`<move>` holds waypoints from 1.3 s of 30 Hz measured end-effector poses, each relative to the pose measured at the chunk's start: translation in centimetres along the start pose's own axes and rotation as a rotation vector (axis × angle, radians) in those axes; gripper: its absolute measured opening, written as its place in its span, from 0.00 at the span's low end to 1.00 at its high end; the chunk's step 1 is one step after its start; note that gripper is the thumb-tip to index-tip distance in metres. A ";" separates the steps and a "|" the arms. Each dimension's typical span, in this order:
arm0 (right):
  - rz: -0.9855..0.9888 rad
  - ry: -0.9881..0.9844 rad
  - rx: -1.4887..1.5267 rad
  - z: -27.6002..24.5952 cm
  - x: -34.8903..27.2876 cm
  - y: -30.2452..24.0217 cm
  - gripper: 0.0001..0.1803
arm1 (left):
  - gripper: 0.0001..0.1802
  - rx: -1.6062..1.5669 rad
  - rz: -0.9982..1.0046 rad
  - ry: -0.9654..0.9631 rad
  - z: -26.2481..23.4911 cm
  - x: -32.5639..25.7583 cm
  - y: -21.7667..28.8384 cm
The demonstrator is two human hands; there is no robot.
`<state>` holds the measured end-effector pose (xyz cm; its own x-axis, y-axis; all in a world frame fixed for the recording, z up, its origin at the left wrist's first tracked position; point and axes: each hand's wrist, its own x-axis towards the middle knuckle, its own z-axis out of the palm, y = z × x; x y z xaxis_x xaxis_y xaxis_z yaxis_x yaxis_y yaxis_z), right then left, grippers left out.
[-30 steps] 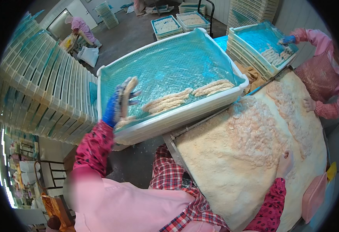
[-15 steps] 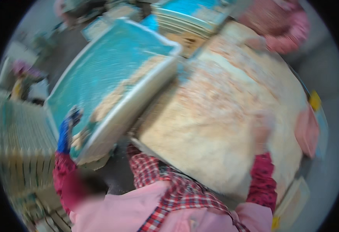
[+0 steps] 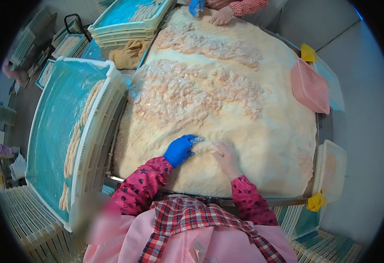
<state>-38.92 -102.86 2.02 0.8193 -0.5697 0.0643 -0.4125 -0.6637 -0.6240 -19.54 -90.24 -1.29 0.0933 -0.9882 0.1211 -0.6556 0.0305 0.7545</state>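
My left hand [image 3: 179, 150], in a blue glove with white crumbs on its fingertips, is closed at one end of a pale, crumb-coated strip [image 3: 206, 146]. At the strip's other end are the curled fingers of my right hand [image 3: 227, 158], in a thin pale glove. Beneath both hands lies a table-wide bed of cream crumbs [image 3: 279, 166]. Beyond them, wet pinkish raw pieces [image 3: 179, 94] are heaped on the crumbs, partly coated. To the left, a white tray [image 3: 109, 83] lined with blue sheet holds a row of coated strips [image 3: 74, 147] along its right side.
Across the table, a co-worker's gloved hands [image 3: 222, 16] rest at the crumbs. A pink basket [image 3: 310, 85] hangs at the right edge, with yellow cloths [image 3: 316, 200] nearby. Stacked trays [image 3: 126, 35] and a brown cloth [image 3: 129, 53] stand at the far left.
My left hand has moved from the tray to the crumb bed, and my right hand has come left beside it. The view has turned toward the table.
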 end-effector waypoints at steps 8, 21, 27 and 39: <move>0.133 0.305 0.253 1.0 -3.1 -0.7 0.21 | 0.29 0.230 -0.121 0.015 1.8 1.8 3.5; -0.085 0.312 -0.140 1.4 3.1 -7.3 0.28 | 0.31 -1.565 -0.617 0.063 0.0 -2.1 6.7; -0.238 0.320 0.105 1.7 2.3 -8.4 0.35 | 0.33 -1.410 0.005 0.415 3.5 -0.2 7.2; 0.183 0.459 -0.533 -7.9 14.6 5.3 0.13 | 0.24 -1.847 -0.436 0.586 -5.2 -1.0 6.3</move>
<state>-32.35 -118.53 5.78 0.5170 -0.7628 0.3885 -0.7609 -0.6174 -0.1997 -19.86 -88.25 6.66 0.4471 -0.8210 -0.3549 0.8730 0.3142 0.3731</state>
